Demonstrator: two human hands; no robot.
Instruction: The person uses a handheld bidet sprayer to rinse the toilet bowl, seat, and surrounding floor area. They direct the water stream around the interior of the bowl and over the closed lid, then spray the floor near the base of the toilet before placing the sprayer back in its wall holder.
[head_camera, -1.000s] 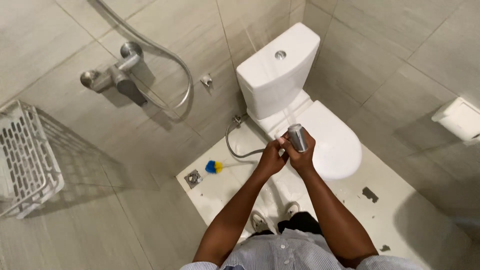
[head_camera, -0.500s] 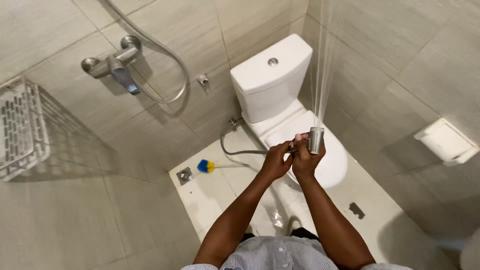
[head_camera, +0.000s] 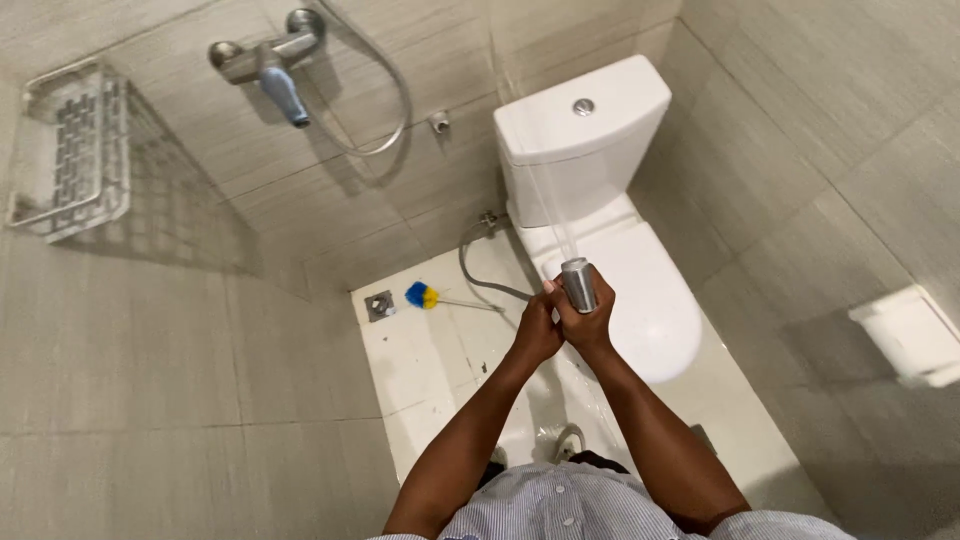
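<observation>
Two bare hands meet at chest height over the closed white ceramic toilet (head_camera: 640, 300). Right hand (head_camera: 590, 325) is wrapped tight round a short silver metal spray head (head_camera: 578, 284), fingers closed on its body, nozzle end pointing up and away toward the tank. Left hand (head_camera: 535, 330) is pressed against the right one from the side, fingers curled; whether it grips the sprayer itself or only braces the other hand, cannot tell. A thin pale stream of water (head_camera: 545, 195) leaves the nozzle and runs up across the front of the white cistern (head_camera: 575, 140), which has a round chrome flush button (head_camera: 583, 106) on its lid.

Grey flexible hose (head_camera: 478, 275) loops from a wall valve left of the toilet base down toward the hands. On the white floor tile (head_camera: 420, 360) to the left lies a blue and yellow toilet brush (head_camera: 422, 295), head beside a small square metal floor drain (head_camera: 380, 305), the two near but apart. Floor near the feet looks wet and glossy.

Upper left wall: chrome shower mixer tap with a blue-tinted lever (head_camera: 270, 65), its hose hanging in a loop. Further left, a white wire wall basket (head_camera: 70, 150). Right wall: white paper holder (head_camera: 910, 335), well apart from the hands. Grey striped shirt (head_camera: 560, 510) at the bottom edge
</observation>
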